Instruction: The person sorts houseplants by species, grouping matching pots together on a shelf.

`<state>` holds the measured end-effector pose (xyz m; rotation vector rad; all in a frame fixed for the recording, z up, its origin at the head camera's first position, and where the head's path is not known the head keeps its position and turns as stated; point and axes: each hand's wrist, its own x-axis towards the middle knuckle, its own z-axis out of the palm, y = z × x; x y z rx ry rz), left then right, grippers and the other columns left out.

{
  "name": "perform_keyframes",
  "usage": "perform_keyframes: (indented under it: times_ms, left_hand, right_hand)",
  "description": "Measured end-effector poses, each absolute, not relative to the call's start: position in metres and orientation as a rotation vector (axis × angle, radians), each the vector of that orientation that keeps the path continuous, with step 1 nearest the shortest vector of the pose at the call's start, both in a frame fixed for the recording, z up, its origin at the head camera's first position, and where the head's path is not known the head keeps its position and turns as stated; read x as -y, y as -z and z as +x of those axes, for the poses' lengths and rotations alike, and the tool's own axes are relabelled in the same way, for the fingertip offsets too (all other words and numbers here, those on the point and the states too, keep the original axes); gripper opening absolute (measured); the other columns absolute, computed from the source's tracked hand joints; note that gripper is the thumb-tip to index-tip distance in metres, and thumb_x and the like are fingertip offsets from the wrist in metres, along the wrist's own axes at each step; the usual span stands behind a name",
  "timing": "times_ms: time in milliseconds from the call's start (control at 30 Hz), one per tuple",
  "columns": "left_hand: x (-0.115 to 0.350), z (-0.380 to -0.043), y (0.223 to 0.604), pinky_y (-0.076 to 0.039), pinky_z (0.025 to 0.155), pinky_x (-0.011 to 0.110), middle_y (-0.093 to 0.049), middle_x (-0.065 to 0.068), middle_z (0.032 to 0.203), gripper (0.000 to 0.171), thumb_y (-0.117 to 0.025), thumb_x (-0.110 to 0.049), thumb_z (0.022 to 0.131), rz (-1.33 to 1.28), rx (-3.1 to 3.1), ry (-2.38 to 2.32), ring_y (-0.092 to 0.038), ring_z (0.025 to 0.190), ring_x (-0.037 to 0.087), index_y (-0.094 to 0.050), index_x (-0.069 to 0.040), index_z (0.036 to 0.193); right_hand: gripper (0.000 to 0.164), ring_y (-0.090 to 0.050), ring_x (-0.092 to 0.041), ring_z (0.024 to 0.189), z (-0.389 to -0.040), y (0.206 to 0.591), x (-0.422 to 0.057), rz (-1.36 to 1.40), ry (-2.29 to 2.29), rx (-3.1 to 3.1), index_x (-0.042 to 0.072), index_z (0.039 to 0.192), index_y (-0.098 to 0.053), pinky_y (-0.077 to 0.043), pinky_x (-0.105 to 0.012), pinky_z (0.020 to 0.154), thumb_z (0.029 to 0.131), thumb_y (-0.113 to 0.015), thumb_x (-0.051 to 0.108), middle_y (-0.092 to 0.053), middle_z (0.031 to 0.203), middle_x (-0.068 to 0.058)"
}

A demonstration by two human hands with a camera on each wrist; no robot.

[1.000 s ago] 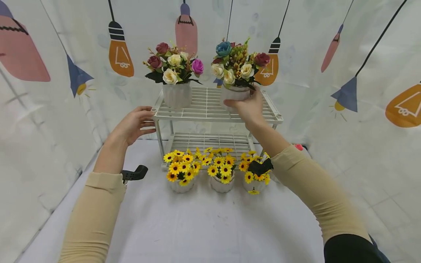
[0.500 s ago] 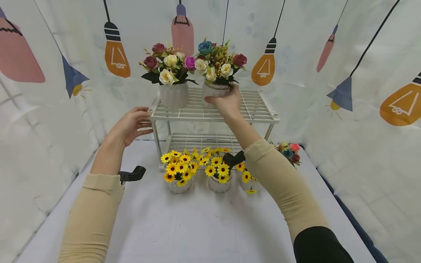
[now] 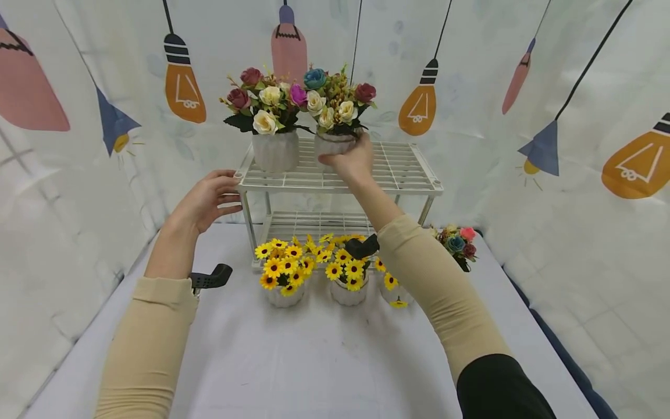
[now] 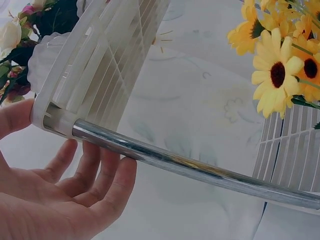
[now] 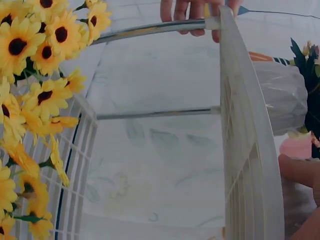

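As left hand [image 3: 211, 199] touches one rack [image 3: 293, 188], right hand [image 3: 356, 161] grips one flowerpot [image 3: 332, 144], another [image 3: 275, 152] alongside.

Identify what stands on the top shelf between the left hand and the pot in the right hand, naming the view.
The head view shows another flower pot on the top shelf, between the left hand and the held pot in the right hand.

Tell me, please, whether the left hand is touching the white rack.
Touching. The left wrist view shows digits of the left hand meeting the white rack at its corner and metal post.
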<state>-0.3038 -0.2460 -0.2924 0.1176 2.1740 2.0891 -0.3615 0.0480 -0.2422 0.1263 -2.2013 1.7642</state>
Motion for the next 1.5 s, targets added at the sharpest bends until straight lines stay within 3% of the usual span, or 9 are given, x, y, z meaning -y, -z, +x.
perform_keyframes:
  times_ms: [367, 667, 800, 1067, 1500]
  left_hand:
    - [0.246, -0.304, 0.288, -0.043, 0.102, 0.04, -0.053, 0.001, 0.123, 0.065, -0.055, -0.038, 0.106, 0.113, -2.185, -2.102, -0.054, 0.111, 0.02, -0.023, -0.01, 0.155]
    - [0.247, -0.303, 0.289, -0.046, 0.099, 0.036, -0.053, 0.002, 0.122, 0.063, -0.055, -0.037, 0.106, 0.112, -2.207, -2.099, -0.055, 0.11, 0.02, -0.024, -0.01, 0.154]
    - [0.245, -0.302, 0.292, -0.045, 0.101, 0.038, -0.053, 0.002, 0.122, 0.062, -0.054, -0.036, 0.106, 0.101, -2.207, -2.092, -0.054, 0.112, 0.021, -0.025, -0.01, 0.154]
    - [0.244, -0.299, 0.294, -0.041, 0.108, 0.043, -0.053, 0.002, 0.124, 0.062, -0.052, -0.037, 0.107, 0.102, -2.214, -2.073, -0.053, 0.116, 0.023, -0.024, -0.009, 0.155]
    - [0.244, -0.3, 0.293, -0.042, 0.105, 0.041, -0.053, 0.002, 0.124, 0.06, -0.052, -0.038, 0.107, 0.103, -2.233, -2.076, -0.053, 0.115, 0.022, -0.026, -0.01, 0.153]
  right_hand:
    - [0.093, -0.051, -0.026, 0.13, -0.354, 0.24, -0.061, 0.242, -1.576, 2.336, 0.001, 0.149, -0.038, -0.044, -0.032, 0.105, 0.075, -0.092, 0.008, -0.051, 0.144, -0.013]
    - [0.103, -0.033, -0.027, 0.146, -0.326, 0.237, -0.088, 0.214, -1.454, 2.517, 0.009, 0.161, -0.023, -0.037, -0.041, 0.114, 0.084, -0.088, 0.028, -0.031, 0.162, -0.009]
    - [0.099, -0.035, -0.031, 0.145, -0.316, 0.241, -0.106, 0.239, -1.41, 2.519, 0.011, 0.161, -0.024, -0.038, -0.044, 0.112, 0.086, -0.086, 0.029, -0.03, 0.162, -0.008]
    - [0.086, -0.035, -0.032, 0.141, -0.291, 0.246, -0.139, 0.328, -1.39, 2.51, 0.009, 0.156, -0.031, -0.038, -0.05, 0.109, 0.091, -0.08, 0.034, -0.035, 0.158, -0.011]
    - [0.074, -0.04, -0.031, 0.137, -0.253, 0.273, -0.195, 0.324, -1.313, 2.484, 0.004, 0.15, -0.037, -0.036, -0.051, 0.111, 0.095, -0.076, 0.033, -0.043, 0.152, -0.009]
